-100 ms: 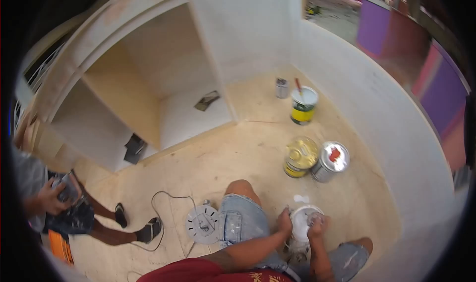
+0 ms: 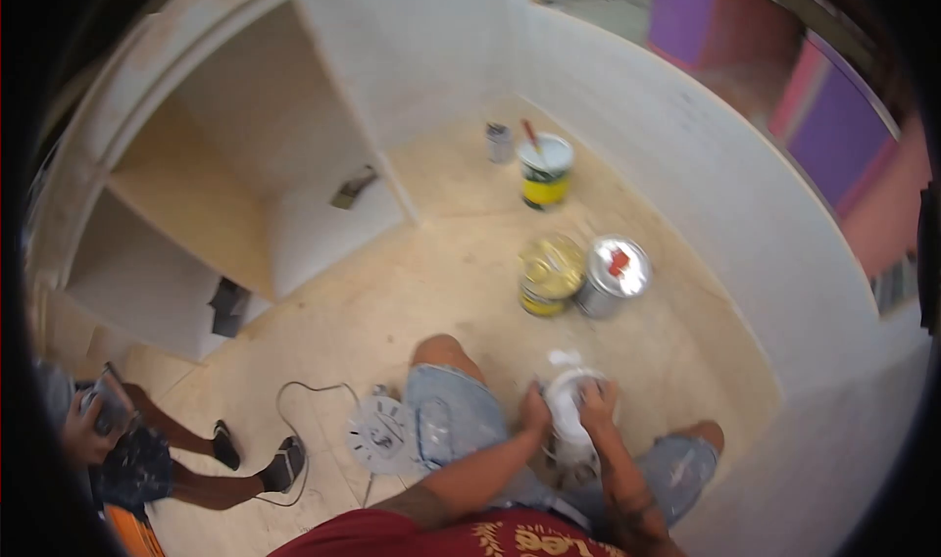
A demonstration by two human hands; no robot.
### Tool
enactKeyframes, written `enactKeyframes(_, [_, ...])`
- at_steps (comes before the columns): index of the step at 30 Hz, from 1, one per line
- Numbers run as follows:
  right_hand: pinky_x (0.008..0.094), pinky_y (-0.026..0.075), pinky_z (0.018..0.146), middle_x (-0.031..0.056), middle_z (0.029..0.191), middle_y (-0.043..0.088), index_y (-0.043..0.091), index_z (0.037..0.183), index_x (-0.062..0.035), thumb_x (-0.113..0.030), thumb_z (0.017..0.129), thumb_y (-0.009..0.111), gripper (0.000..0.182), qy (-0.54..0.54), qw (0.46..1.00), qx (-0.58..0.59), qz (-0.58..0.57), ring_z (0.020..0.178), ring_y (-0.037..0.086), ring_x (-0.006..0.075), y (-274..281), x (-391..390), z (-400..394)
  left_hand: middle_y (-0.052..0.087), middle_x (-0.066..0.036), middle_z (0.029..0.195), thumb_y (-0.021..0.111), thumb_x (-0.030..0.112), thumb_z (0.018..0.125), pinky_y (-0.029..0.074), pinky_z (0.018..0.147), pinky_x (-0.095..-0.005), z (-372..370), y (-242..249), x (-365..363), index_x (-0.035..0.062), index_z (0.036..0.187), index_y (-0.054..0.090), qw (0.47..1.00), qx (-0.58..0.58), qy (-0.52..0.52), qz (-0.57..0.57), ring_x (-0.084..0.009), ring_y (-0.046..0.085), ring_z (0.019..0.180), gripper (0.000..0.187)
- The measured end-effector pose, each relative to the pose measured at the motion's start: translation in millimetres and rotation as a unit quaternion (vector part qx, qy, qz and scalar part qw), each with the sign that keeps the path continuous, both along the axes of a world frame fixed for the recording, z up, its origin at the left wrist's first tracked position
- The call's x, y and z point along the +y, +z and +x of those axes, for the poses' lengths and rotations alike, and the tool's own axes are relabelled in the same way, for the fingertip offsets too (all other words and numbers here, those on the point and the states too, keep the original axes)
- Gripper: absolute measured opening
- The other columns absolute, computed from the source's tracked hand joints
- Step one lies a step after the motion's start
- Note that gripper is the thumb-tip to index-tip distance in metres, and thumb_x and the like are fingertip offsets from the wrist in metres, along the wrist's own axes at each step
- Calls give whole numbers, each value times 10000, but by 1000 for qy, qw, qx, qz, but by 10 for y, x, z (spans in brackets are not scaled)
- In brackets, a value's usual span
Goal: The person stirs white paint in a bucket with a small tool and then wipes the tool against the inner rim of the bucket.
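Observation:
Between my knees on the floor stands a small white tub [image 2: 566, 412] with whitish stuff in it. My left hand [image 2: 535, 409] is at the tub's left side, its fingers closed at the rim. My right hand [image 2: 597, 404] is over the right part of the opening, fingers bent down and closed. What it holds, if anything, is hidden and blurred. Just beyond the tub, a white smear [image 2: 564, 358] marks the wooden floor.
Ahead are a gold-topped can [image 2: 551, 275], a silver-lidded can [image 2: 617, 271] and an open paint can [image 2: 545, 172] with a red-handled tool. A round light disc [image 2: 380, 436] with a cable lies left. Another person [image 2: 147, 449] stands farther left, beside a cabinet [image 2: 186, 219].
The view has turned right and down, so everything sits farther left and higher. My right hand's fingers look flatter over the tub. My left hand stays at its side.

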State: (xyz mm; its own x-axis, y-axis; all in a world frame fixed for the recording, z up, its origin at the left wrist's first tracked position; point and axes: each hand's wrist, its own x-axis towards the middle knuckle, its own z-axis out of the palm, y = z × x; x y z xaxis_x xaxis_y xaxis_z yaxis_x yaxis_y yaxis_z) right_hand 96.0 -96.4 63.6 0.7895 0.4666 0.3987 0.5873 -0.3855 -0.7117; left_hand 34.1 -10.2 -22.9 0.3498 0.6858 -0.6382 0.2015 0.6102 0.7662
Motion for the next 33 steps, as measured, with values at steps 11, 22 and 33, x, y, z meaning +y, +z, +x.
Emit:
enactKeyframes(11, [289,324,440,43,552,445,454,601,-6,-93,870,461,283,-107,844,378,365,477,433,137,246,-93,-189,681,-217,1036,443,425,976,432,904,-382,-334,4,-104,-88,1042,655,998,-34,57,-5,-306,614,966,559])
enactKeyframes(22, [288,328,456,98,598,521,537,661,38,-226,887,437,361,4,933,311,182,493,469,156,282,-213,-404,667,-175,1048,457,362,1001,438,887,-336,-310,299,-168,-112,1063,635,991,-95,63,-77,-229,594,950,511])
enactKeyframes(33, [343,402,449,111,506,491,532,616,48,-80,817,484,243,103,899,196,378,442,491,196,173,-199,-478,669,-197,1061,460,383,989,429,920,-344,-368,33,-119,-123,1098,627,996,-72,54,-30,-249,597,984,544])
